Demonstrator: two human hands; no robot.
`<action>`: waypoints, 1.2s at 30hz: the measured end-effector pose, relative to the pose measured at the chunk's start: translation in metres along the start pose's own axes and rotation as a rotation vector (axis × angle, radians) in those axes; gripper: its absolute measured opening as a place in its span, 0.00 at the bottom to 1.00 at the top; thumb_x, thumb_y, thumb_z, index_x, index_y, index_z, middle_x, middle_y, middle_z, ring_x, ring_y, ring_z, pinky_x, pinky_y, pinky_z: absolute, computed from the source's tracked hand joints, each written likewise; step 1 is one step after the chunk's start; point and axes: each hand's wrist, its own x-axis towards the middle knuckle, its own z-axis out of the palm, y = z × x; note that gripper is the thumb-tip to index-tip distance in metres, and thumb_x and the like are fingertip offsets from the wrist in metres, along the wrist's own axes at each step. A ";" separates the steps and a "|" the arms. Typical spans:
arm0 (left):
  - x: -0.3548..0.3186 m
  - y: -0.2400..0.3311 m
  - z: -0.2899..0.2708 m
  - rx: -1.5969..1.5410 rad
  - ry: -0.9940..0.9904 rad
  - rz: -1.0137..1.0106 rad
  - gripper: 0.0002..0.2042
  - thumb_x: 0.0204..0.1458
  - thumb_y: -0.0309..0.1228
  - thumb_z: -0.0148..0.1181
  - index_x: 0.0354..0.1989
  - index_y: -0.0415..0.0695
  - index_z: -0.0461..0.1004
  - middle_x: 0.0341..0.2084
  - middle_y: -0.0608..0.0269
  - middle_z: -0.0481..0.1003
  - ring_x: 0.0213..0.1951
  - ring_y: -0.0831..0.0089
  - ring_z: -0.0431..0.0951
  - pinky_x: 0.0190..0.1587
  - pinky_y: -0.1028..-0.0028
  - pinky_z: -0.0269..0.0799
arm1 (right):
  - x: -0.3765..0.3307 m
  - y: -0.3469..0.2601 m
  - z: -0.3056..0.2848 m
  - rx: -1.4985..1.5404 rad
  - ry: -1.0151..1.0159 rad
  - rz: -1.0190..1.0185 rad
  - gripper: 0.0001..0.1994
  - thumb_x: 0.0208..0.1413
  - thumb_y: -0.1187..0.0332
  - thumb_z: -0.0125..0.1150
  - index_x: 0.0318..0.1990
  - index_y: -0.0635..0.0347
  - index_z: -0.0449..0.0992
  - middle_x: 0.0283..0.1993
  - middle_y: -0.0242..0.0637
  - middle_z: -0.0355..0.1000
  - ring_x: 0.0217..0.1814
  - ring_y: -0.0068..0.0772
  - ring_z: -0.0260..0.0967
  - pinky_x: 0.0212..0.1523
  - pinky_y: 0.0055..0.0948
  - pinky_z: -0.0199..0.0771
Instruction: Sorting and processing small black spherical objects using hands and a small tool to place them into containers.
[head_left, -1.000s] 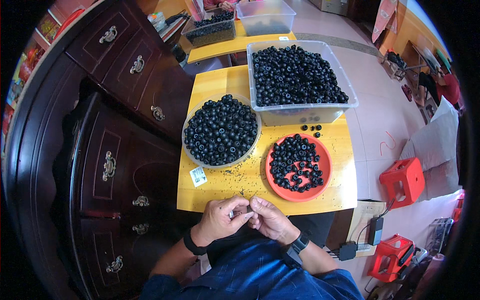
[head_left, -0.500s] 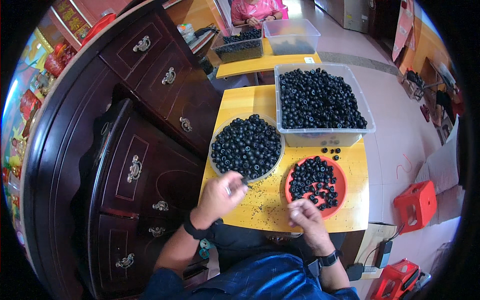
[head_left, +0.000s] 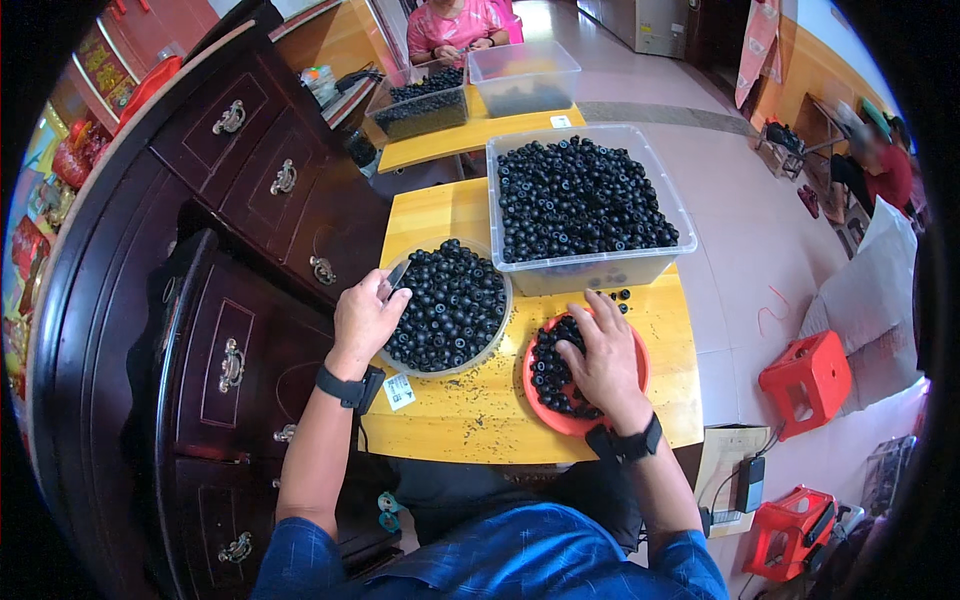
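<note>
My left hand (head_left: 368,318) is closed on a thin, dark blade-like tool (head_left: 399,273) at the left rim of a clear round tub (head_left: 507,305). The tub is heaped with small black hollow plastic caps (head_left: 448,305). Over a shallow red bowl (head_left: 641,368) at the right, my right hand (head_left: 603,358) reaches down with fingers spread, close to or touching the black caps (head_left: 552,370) inside. It covers part of that bowl, and I see nothing held in it. Both wrists wear dark bands.
A large clear bin (head_left: 590,262) of black caps stands behind the bowl on the yellow table (head_left: 440,425). Dark crumbs and a white label (head_left: 399,391) lie in front. Dark drawers (head_left: 250,330) border the left; red stools (head_left: 806,385) are right. A person in pink (head_left: 455,30) sits beyond.
My left hand has moved up and left to the tub's left rim. My right hand has moved forward over the red bowl, its fingers opening out. The whole view has shifted.
</note>
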 end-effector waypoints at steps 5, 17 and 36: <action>-0.039 0.032 -0.009 -0.502 -0.134 -0.025 0.12 0.53 0.29 0.66 0.42 0.35 0.77 0.25 0.68 0.77 0.28 0.85 0.72 0.32 0.78 0.71 | 0.003 0.008 0.019 -0.111 -0.193 0.011 0.25 0.52 0.60 0.66 0.56 0.59 0.72 0.64 0.49 0.64 0.68 0.54 0.58 0.66 0.50 0.61; -0.099 0.078 0.107 -0.357 -0.408 0.076 0.25 0.53 0.29 0.65 0.58 0.35 0.66 0.33 0.53 0.77 0.34 0.63 0.80 0.39 0.66 0.75 | -0.032 0.001 -0.017 0.056 -0.261 -0.026 0.22 0.46 0.69 0.68 0.51 0.61 0.75 0.58 0.47 0.69 0.61 0.53 0.66 0.60 0.43 0.68; -0.097 0.122 0.132 -0.273 -0.302 0.306 0.13 0.53 0.26 0.58 0.47 0.41 0.74 0.37 0.52 0.77 0.38 0.53 0.79 0.40 0.59 0.76 | -0.067 0.008 -0.006 0.071 0.001 0.180 0.29 0.49 0.67 0.68 0.60 0.59 0.69 0.66 0.54 0.61 0.69 0.57 0.58 0.68 0.47 0.58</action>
